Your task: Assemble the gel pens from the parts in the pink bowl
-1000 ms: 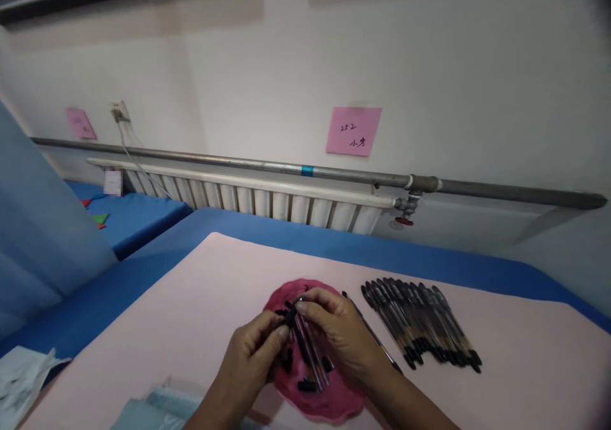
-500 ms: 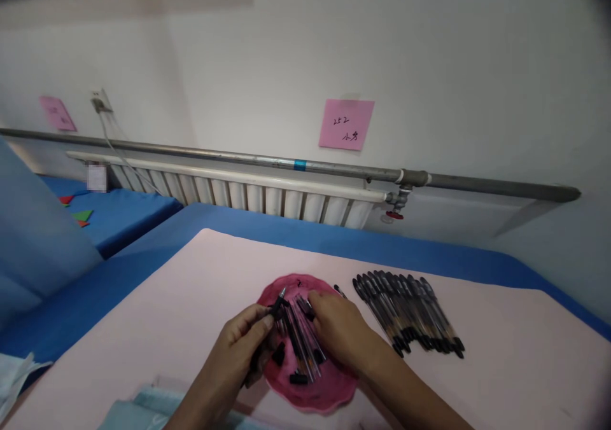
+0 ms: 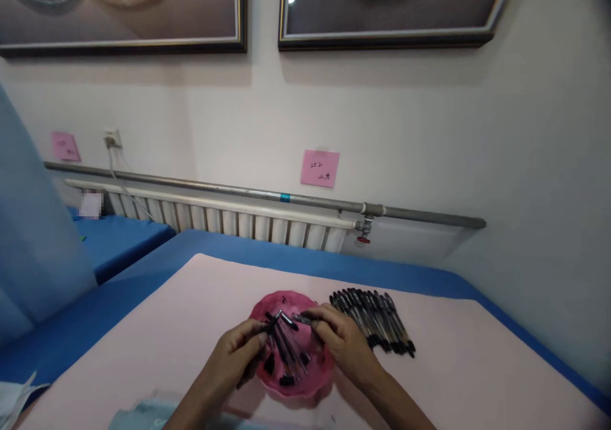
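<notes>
Over the left part of a pink scalloped bowl, my left hand is closed around a pen, its black grip and metal tip pointing up and right. My right hand pinches a small dark pen cap above the bowl's right side, pointing toward the pen; cap and pen tip are apart. Inside the bowl lie several clear pen tubes, black caps and small black parts. Right of the bowl, a row of capped black pens lies side by side, partly behind my right hand.
A pink sheet covers the blue table. Light blue plastic lies at the near edge. Behind stand a white radiator and a grey pipe. A blue curtain hangs at the left.
My right hand has lifted from among the bowl's parts with a cap in its fingers. My left hand still holds the pen. The camera has tilted up, bringing framed pictures into view.
</notes>
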Demonstrator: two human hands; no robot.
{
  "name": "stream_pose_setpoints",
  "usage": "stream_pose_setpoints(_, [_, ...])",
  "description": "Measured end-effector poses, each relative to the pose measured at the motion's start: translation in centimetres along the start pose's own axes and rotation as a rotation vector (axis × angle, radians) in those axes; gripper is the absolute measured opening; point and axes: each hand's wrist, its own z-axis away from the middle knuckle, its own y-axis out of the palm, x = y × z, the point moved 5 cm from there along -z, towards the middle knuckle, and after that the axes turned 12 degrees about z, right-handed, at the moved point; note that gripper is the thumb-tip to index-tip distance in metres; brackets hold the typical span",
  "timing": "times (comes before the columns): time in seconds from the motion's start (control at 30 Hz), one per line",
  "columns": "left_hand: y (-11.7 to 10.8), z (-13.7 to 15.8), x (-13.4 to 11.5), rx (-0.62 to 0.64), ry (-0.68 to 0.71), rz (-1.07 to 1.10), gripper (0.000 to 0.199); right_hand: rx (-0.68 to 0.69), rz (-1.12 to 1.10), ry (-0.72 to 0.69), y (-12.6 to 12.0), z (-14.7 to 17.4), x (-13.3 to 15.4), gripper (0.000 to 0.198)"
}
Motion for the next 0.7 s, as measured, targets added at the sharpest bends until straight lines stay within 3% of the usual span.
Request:
stream_pose_setpoints(0.1, [1.1, 1.0, -0.2, 0.092, 0.07, -0.148, 0.031, -0.068, -0.132, 0.061, -1.2, 2.7, -0.2, 0.026])
stream_pose_setpoints(0.23, [3.2, 3.5, -0.4, 0.179, 0.132, -0.271, 0.025, -0.101, -0.112, -0.011, -2.1, 5.9, 0.7, 0.025])
stream_pose_setpoints(0.5, [5.4, 9.2, -2.1, 0.18, 0.179, -0.399, 0.021, -0.083, 0.032, -0.139, -3.3, 10.8, 3.8, 0.029])
stream_pose_setpoints(0.7, [6.5, 12.7, -3.4, 0.18, 0.211, -0.451, 0.019, -0.185, 0.181, -0.278, -4.6, 13.5, 6.4, 0.03])
